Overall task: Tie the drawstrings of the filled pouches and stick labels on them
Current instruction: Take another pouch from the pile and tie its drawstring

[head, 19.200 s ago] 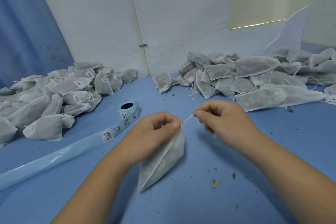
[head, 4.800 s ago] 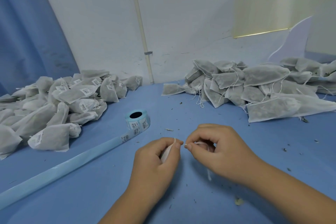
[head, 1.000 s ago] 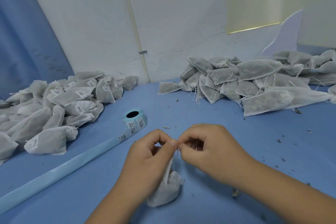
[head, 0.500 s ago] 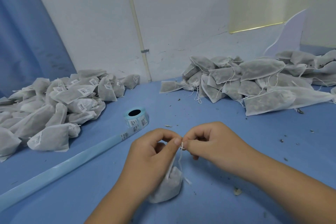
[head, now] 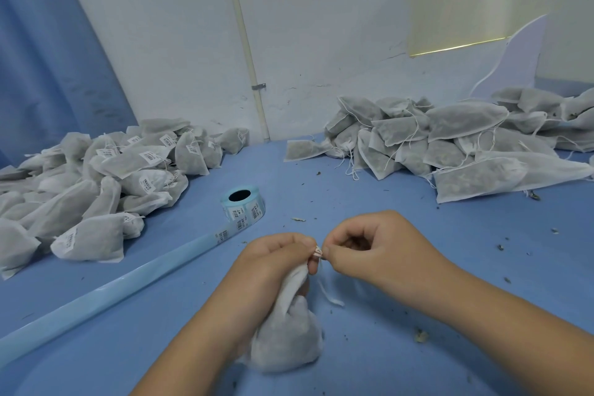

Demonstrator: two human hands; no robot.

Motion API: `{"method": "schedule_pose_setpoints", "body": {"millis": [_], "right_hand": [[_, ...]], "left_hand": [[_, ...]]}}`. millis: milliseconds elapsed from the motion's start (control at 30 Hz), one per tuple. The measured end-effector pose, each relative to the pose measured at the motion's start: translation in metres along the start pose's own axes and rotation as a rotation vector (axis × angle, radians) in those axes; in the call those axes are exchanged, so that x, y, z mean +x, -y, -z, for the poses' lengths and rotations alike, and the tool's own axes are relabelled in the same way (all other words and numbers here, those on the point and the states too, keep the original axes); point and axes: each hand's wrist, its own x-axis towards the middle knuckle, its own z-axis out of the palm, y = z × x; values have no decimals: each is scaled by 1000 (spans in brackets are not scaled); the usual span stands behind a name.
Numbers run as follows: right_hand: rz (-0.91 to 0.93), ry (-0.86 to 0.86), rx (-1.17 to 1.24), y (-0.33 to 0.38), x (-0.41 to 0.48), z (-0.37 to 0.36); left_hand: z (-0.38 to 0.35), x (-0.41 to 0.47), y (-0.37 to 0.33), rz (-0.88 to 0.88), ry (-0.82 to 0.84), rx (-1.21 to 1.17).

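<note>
The left hand (head: pixel 273 262) curls round the gathered neck of a filled white fabric pouch (head: pixel 286 341) while the right hand (head: pixel 376 251), at its three o'clock, pinches the thin white drawstring (head: pixel 333 301).

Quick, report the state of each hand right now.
Left hand: closed, gripping the neck of the pouch.
Right hand: closed, pinching the drawstring at the pouch's mouth.
</note>
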Motion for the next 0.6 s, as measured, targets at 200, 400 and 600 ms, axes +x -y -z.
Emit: {"method": "schedule_pose_setpoints", "body": {"millis": [200, 400, 600], "right_hand": [[63, -53, -49, 0, 0, -2], [160, -151, -137, -1, -2, -3], [290, -204, -282, -1, -3, -4]], "left_hand": [[0, 2, -1, 100, 110, -219], [-4, 0, -3, 115, 106, -287], [-7, 0, -3, 91, 86, -322]]}}
